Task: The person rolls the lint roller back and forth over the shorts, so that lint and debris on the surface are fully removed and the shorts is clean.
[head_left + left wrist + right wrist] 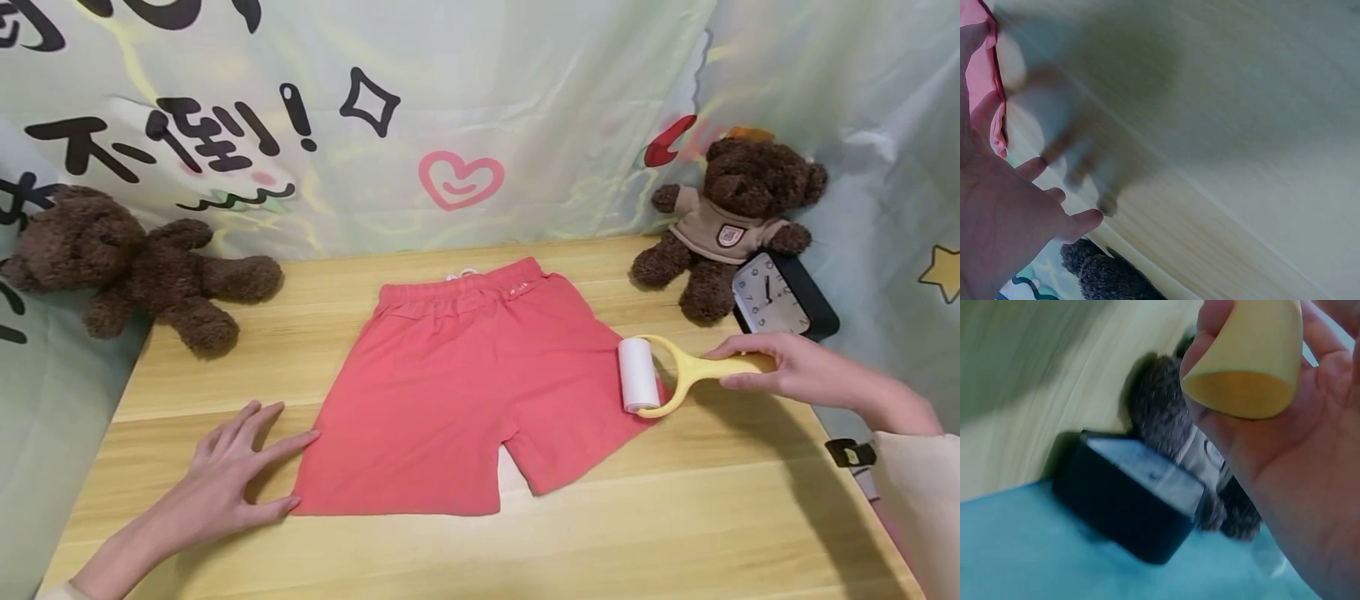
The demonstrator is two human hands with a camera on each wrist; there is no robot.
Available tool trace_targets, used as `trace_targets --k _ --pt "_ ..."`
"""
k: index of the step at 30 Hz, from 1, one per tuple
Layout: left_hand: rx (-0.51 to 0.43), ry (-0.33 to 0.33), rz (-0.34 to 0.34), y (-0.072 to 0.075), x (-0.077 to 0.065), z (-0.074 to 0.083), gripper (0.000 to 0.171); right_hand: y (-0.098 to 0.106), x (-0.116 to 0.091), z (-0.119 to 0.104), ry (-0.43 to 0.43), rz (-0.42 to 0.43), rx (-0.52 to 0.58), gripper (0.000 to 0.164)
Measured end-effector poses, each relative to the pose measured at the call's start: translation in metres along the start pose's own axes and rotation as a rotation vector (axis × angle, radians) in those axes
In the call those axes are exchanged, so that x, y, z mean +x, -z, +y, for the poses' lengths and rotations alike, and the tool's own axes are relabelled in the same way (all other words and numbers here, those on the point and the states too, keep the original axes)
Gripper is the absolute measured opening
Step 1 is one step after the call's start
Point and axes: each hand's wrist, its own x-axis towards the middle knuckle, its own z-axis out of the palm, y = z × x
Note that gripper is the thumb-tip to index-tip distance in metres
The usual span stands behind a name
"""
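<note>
A pair of red shorts (442,392) lies spread on the wooden table, waistband toward the back. My right hand (787,367) grips the yellow handle of a lint roller (639,375), whose white roll overlaps the outer edge of the right leg in the head view. In the right wrist view the hollow end of the handle (1241,390) shows inside the curled fingers. At the left leg's outer edge, my left hand (225,475) has its fingers spread, with thumb and index fingertips right at the fabric. The left wrist view shows that hand (1016,206) beside the pink-looking cloth edge (985,81).
A brown teddy bear (150,267) lies at the back left. Another bear in a beige shirt (731,225) sits at the back right, with a black clock (780,296) leaning beside it. Printed cloth (525,100) hangs behind the wooden table (600,542).
</note>
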Motion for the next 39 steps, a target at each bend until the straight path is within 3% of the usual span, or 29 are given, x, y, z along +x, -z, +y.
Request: trace_targets --k 11,17,20,24,27,32,39 --pt "-0.004 -0.007 0.006 0.001 0.001 0.001 0.078 0.021 -0.033 0.012 -0.088 0.102 -0.115 0.029" --pt "-0.032 -0.021 0.008 0.003 0.002 0.001 0.077 0.021 -0.040 0.011 -0.046 0.188 -0.108 0.032" --pt "-0.055 -0.037 0.001 0.003 0.004 0.001 0.075 0.010 -0.038 0.006 0.013 0.233 -0.098 0.037" --pt "-0.058 -0.063 -0.008 0.003 0.008 -0.001 0.079 -0.006 -0.034 -0.007 0.010 0.282 -0.050 0.042" --pt "-0.049 -0.061 -0.020 0.004 0.008 -0.004 0.089 -0.020 -0.029 -0.020 -0.002 0.289 -0.001 0.043" --pt "-0.035 -0.058 -0.054 0.008 0.013 -0.010 0.099 -0.052 -0.014 -0.042 0.123 0.277 0.046 0.046" --pt "-0.025 -0.048 -0.113 0.015 0.022 -0.009 0.104 -0.102 0.009 -0.074 0.167 0.286 0.086 0.041"
